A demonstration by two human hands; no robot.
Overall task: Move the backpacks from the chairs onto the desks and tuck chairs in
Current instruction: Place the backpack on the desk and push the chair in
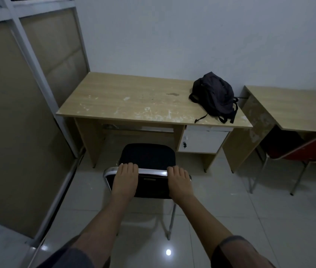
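A black chair [147,155] with a chrome frame stands in front of a light wooden desk [126,101], its seat just outside the desk's front edge. My left hand [125,176] and my right hand [178,178] both grip the top rail of the chair's backrest, fingers curled over it. A dark backpack [214,96] lies on the desk's right end, its straps hanging toward the front edge. The chair seat is bare.
A second wooden desk [296,107] stands to the right with a red chair [307,149] partly under it. A white drawer unit [201,141] sits under the first desk's right side. A framed partition [37,84] runs along the left. The floor is glossy tile.
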